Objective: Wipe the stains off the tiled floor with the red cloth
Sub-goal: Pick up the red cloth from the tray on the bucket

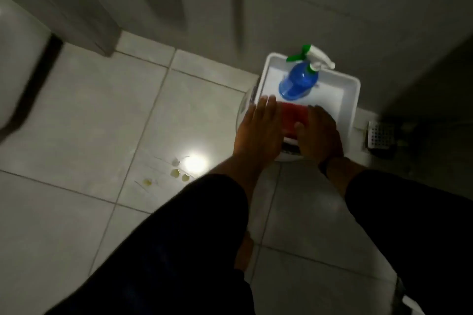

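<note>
The red cloth (294,116) lies folded in a white tray (350,100) at the right, in front of a blue spray bottle (298,83). My left hand (258,133) lies flat with spread fingers against the cloth's left side. My right hand (318,135) covers the cloth's right side, thumb on the red fabric; whether it grips is unclear. Several small yellowish stains (176,174) dot the tiled floor (89,115) to the left of my arms, beside a bright light reflection (194,162).
A toilet (18,64) stands at the left edge. A door and frame (107,5) close off the back. A metal floor drain (380,134) sits to the right of the tray. My bare foot (244,253) rests on the tiles below.
</note>
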A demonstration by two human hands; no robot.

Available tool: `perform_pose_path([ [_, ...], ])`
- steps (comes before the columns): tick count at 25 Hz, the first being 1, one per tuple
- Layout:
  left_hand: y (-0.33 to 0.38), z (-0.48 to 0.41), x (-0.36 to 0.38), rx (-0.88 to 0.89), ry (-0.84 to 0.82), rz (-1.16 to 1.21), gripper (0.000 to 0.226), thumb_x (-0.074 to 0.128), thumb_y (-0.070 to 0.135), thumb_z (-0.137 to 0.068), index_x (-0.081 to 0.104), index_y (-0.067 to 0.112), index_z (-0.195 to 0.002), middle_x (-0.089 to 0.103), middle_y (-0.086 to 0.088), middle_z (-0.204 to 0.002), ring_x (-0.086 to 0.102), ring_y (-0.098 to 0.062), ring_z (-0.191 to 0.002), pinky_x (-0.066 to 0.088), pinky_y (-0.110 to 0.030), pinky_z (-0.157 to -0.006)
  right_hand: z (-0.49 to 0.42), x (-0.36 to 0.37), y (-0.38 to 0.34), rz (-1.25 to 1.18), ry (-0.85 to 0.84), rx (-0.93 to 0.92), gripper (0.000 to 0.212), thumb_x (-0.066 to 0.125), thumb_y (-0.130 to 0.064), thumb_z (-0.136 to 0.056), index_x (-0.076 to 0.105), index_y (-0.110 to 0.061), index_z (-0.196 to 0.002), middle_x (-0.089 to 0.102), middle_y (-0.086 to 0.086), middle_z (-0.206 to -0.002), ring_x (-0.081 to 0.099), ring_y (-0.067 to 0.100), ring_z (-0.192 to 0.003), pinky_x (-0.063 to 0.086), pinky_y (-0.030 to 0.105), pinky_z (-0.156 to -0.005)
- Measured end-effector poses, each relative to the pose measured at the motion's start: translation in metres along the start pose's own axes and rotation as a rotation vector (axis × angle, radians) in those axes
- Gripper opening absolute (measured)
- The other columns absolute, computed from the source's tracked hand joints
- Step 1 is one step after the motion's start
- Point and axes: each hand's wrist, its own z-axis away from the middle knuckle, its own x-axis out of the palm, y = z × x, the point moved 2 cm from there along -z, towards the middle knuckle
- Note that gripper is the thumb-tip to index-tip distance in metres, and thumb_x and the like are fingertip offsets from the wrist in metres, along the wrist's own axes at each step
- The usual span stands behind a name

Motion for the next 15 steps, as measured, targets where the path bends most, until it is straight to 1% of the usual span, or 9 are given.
perform_pose_path([
  [2, 0.001, -0.032, 0.016, -0.068, -0.061, 0.041, 0.074, 0.058, 0.037, -0.104, 0.029, 0.006, -0.164, 0.046, -0.02, -0.165, 0.048, -0.036, -0.151, 0.041, -0.048, -0.125, -0.026, 0.015, 0.016, -0.097, -0.042, 0.148, 0.063, 0.057, -0.035, -0.11, 0.039, -0.011, -0.165, 0.044, 0.021, -0.166, 0.046, 0.044, -0.152, 0.04, 0.057, -0.129],
  [3, 0.002, -0.047, 0.025, -0.114, -0.077, 0.042, 0.074, 0.065, 0.037, -0.101, 0.034, 0.006, -0.161, 0.054, -0.017, -0.157, 0.056, -0.034, -0.142, 0.049, -0.047, -0.117, -0.041, 0.023, 0.024, -0.143, -0.06, 0.236, 0.067, 0.06, -0.039, -0.109, 0.036, -0.011, -0.166, 0.043, 0.021, -0.166, 0.046, 0.044, -0.151, 0.041, 0.057, -0.128],
  [4, 0.002, -0.06, 0.029, -0.145, -0.108, 0.063, 0.074, 0.068, 0.035, -0.099, 0.035, 0.006, -0.159, 0.058, -0.016, -0.151, 0.06, -0.033, -0.137, 0.053, -0.046, -0.112, -0.049, 0.026, 0.024, -0.176, -0.105, 0.323, 0.074, 0.064, -0.042, -0.107, 0.032, -0.011, -0.166, 0.041, 0.022, -0.166, 0.046, 0.045, -0.152, 0.042, 0.056, -0.128],
  [6, 0.009, -0.075, 0.043, -0.222, -0.193, 0.131, 0.072, 0.069, 0.032, -0.099, 0.037, 0.006, -0.158, 0.06, -0.015, -0.147, 0.061, -0.033, -0.135, 0.053, -0.046, -0.108, -0.063, 0.038, 0.027, -0.225, -0.15, 0.433, 0.088, 0.071, -0.049, -0.102, 0.028, -0.007, -0.166, 0.04, 0.023, -0.167, 0.047, 0.044, -0.151, 0.045, 0.055, -0.126],
  [8, 0.013, -0.085, 0.051, -0.304, -0.2, 0.244, 0.064, 0.067, 0.03, -0.101, 0.041, 0.008, -0.155, 0.059, -0.013, -0.146, 0.062, -0.031, -0.133, 0.053, -0.043, -0.105, -0.075, 0.044, 0.027, -0.329, -0.143, 0.458, 0.09, 0.077, -0.049, -0.097, 0.034, -0.006, -0.163, 0.048, 0.021, -0.163, 0.053, 0.042, -0.147, 0.048, 0.053, -0.124],
  [10, 0.011, -0.097, 0.058, -0.409, -0.172, 0.354, 0.054, 0.063, 0.033, -0.103, 0.047, 0.01, -0.149, 0.061, -0.011, -0.14, 0.065, -0.029, -0.127, 0.054, -0.041, -0.099, -0.091, 0.05, 0.028, -0.474, -0.136, 0.466, 0.079, 0.082, -0.041, -0.093, 0.048, -0.007, -0.156, 0.062, 0.018, -0.154, 0.062, 0.038, -0.14, 0.052, 0.052, -0.122],
  [12, 0.012, -0.101, 0.06, -0.46, -0.18, 0.453, 0.048, 0.061, 0.036, -0.104, 0.051, 0.011, -0.143, 0.063, -0.009, -0.132, 0.065, -0.025, -0.12, 0.052, -0.037, -0.095, -0.096, 0.052, 0.029, -0.526, -0.144, 0.483, 0.067, 0.086, -0.038, -0.089, 0.062, -0.009, -0.145, 0.074, 0.015, -0.14, 0.071, 0.034, -0.129, 0.057, 0.05, -0.118],
  [14, 0.011, -0.103, 0.058, -0.464, -0.18, 0.574, 0.046, 0.058, 0.041, -0.105, 0.053, 0.013, -0.14, 0.059, -0.004, -0.119, 0.061, -0.018, -0.106, 0.047, -0.032, -0.088, -0.094, 0.046, 0.028, -0.545, -0.13, 0.494, 0.058, 0.087, -0.038, -0.089, 0.07, -0.01, -0.137, 0.079, 0.01, -0.129, 0.075, 0.03, -0.119, 0.059, 0.046, -0.113],
  [15, 0.011, -0.103, 0.054, -0.471, -0.159, 0.634, 0.045, 0.055, 0.043, -0.105, 0.054, 0.014, -0.139, 0.058, -0.002, -0.116, 0.059, -0.016, -0.103, 0.044, -0.03, -0.086, -0.092, 0.039, 0.027, -0.581, -0.109, 0.486, 0.054, 0.086, -0.036, -0.09, 0.072, -0.01, -0.135, 0.08, 0.007, -0.124, 0.076, 0.027, -0.115, 0.06, 0.042, -0.11],
])
